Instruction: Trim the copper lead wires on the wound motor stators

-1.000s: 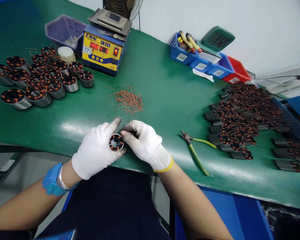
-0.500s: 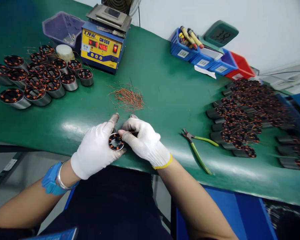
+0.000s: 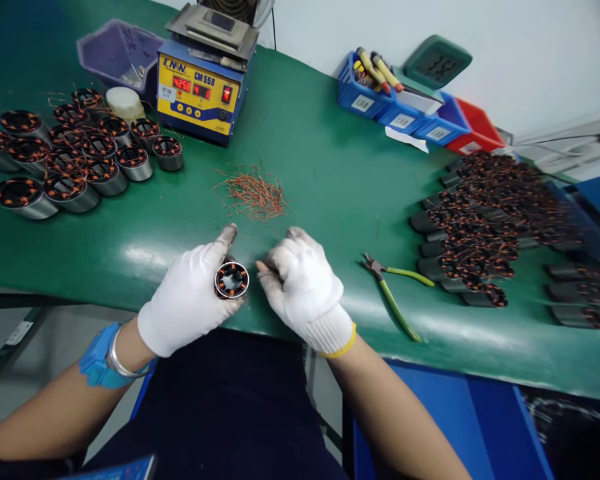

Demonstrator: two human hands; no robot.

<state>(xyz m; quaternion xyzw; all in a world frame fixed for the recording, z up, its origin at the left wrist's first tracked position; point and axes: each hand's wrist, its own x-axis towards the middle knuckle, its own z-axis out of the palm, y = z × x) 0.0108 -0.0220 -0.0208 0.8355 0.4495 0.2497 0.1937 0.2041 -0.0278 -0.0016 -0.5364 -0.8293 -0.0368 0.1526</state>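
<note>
My left hand (image 3: 187, 297), in a white glove, is closed around a motor stator (image 3: 219, 285), a round metal ring with copper windings and an open centre facing up at me. Just to the right, my gloved right hand (image 3: 300, 283) is closed, thumb against curled fingers, a small gap away from the stator. Whether a wire is pinched in those fingers cannot be made out. Beyond both hands lies a loose pile of copper wire clippings (image 3: 257, 195). Green-handled cutting pliers (image 3: 393, 303) rest, jaws spread, on the table to the right.
Several stators (image 3: 100, 170) stand at the left, and a large group of wired stators (image 3: 473, 233) lies at the right. A yellow-blue solder pot (image 3: 195, 100) is at the back beside a purple bin (image 3: 93, 57). Blue bins (image 3: 363, 100), a red bin (image 3: 477, 133) and a clock (image 3: 437, 61) line the wall.
My right hand has drawn back to the right, off the stator that it was touching. My left hand keeps its hold on the stator, and the view has shifted slightly.
</note>
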